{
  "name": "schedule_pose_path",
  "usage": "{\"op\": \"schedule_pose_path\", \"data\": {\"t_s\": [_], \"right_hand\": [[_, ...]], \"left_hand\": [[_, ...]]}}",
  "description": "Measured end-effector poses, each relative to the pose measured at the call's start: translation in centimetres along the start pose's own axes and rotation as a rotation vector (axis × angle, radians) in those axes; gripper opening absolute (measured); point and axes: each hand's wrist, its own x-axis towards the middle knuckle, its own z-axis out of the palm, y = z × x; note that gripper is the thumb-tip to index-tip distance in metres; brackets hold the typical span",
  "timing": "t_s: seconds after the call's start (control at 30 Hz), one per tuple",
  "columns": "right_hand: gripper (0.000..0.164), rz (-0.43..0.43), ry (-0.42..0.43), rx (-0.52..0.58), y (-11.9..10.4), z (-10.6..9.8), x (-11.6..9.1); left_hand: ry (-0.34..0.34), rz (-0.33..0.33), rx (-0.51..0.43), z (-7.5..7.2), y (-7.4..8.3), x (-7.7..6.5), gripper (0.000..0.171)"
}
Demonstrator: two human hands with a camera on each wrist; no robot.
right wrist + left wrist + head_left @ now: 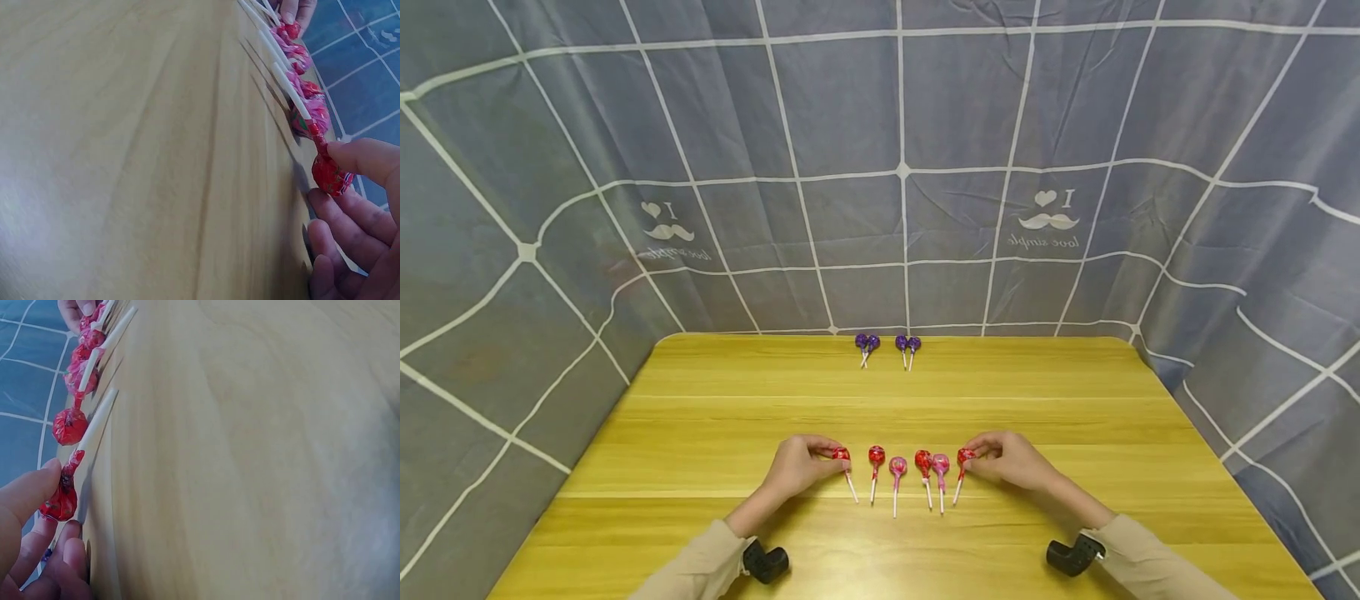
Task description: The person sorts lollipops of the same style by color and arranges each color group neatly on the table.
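My left hand (pixel 797 467) pinches the red wrapped head of a lollipop (pixel 60 503) between thumb and fingertips; its white stick points toward the table's near side. At the other end of the row, my right hand (pixel 1009 460) pinches another red lollipop (pixel 331 175) by its head in the same way. Between the hands lie a red lollipop (pixel 876 455), a pink lollipop (pixel 898 467), and a second red lollipop (pixel 922 460) touching a second pink lollipop (pixel 940 464). All their sticks face the near edge.
Farther back on the yellow wooden table (pixel 737 400) lie two pairs of purple lollipops, a left pair (pixel 867 342) with crossing sticks and a right pair (pixel 907 342). A grey checked curtain (pixel 850 225) hangs along the table's back and sides.
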Motion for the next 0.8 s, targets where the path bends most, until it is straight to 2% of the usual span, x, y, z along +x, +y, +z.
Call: {"op": "schedule_pose_path", "data": {"t_s": [0.17,0.5,0.6,0.8], "right_hand": [[0.034,0.003,-0.004,0.012,0.3,-0.5,0.3],[0.037,0.016,0.044,0.027,0.1,-2.2,1.6],[0.035,0.013,0.066,0.011,0.1,-2.6,2.2],[0.035,0.031,0.106,-0.036,-0.3,-3.0,3.5]], "left_hand": [[-0.006,-0.040,-0.019,-0.3,0.0,0.3,0.029],[0.053,-0.181,-0.062,-1.2,0.7,1.3,0.033],[0.068,-0.193,-0.071,-1.6,0.8,1.7,0.033],[0.068,-0.162,-0.062,-2.1,0.9,2.4,0.032]]}}
